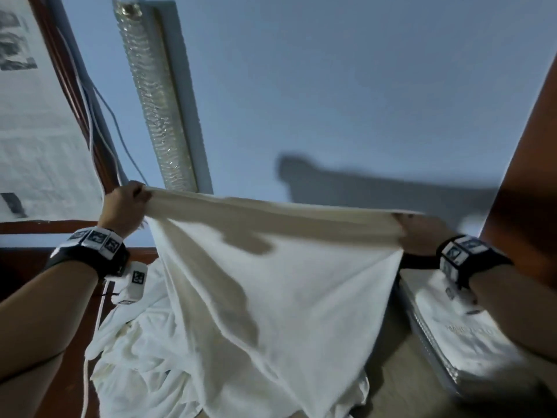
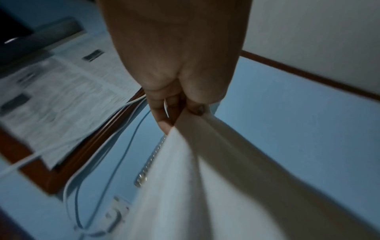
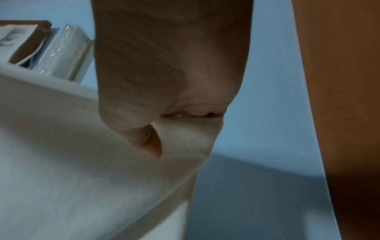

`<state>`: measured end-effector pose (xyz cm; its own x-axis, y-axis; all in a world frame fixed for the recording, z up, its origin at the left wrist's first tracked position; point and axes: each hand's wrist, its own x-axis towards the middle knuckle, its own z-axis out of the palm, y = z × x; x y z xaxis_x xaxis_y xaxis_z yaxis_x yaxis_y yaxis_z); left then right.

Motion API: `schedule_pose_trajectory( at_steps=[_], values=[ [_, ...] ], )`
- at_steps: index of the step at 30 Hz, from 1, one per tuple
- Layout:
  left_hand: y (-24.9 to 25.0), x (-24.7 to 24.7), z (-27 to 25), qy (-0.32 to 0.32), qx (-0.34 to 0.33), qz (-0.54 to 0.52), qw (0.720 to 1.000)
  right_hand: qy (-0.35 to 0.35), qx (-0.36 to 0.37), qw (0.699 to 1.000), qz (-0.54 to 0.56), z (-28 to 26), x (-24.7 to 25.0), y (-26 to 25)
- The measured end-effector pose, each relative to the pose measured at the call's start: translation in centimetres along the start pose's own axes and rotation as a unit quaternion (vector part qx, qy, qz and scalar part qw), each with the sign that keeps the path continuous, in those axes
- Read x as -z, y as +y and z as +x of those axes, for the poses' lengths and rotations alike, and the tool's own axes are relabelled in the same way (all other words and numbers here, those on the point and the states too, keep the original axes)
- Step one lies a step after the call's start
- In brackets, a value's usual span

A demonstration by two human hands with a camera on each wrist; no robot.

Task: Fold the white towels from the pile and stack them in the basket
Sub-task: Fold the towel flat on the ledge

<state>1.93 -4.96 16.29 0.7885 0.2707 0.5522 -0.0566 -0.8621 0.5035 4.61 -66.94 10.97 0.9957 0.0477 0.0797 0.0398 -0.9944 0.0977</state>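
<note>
left hand [image 1: 125, 206], right hand [image 1: 417, 233]: pinching towel [image 1: 271, 282] taut | pile [image 1: 135, 357] below | basket [image 1: 446, 336] right, half hidden

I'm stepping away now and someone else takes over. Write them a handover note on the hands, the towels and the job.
Left hand: grips one top corner of the towel.
Right hand: grips the other top corner; the top edge is stretched between the two, the rest hangs over the pile.
The basket lies to the right with folded white towels already in it.
Done: some towels stacked; this one lifted and spread.
Left: fold this towel, stack it, then work through the pile.
</note>
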Motion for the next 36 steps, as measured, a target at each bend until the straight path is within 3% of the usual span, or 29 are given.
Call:
schedule_pose_trajectory(
  at_steps=[4, 8, 15, 20, 26, 32, 36],
  values=[
    [1.7, 1.4, 2.5, 0.030, -0.065, 0.081, 0.994, 0.104, 0.005, 0.994, 0.032, 2.6, 8.5, 3.2],
    [4.3, 4.1, 5.6, 0.076, -0.073, 0.102, 0.989, 0.199, -0.005, 0.980, 0.003, 2.8, 16.7, 4.5],
    [7.6, 7.7, 8.1, 0.130, -0.075, 0.106, 0.983, 0.349, -0.054, 0.935, 0.007, 0.9, 21.8, 4.1],
    [9.6, 8.3, 8.4, 0.162, -0.101, 0.087, 0.978, 0.321, -0.114, 0.940, -0.019, 1.3, 21.3, 4.7],
    [8.2, 6.8, 6.4, 0.101, -0.087, 0.097, 0.986, 0.235, -0.118, 0.959, -0.103, 1.6, 17.6, 4.8],
    [6.9, 6.2, 5.1, 0.105, -0.104, 0.109, 0.983, 0.292, -0.103, 0.951, -0.001, 1.1, 14.5, 5.1],
    [6.9, 6.1, 5.3, 0.099, -0.095, 0.133, 0.982, 0.248, -0.103, 0.961, 0.059, 0.9, 14.4, 5.2]
  ],
)
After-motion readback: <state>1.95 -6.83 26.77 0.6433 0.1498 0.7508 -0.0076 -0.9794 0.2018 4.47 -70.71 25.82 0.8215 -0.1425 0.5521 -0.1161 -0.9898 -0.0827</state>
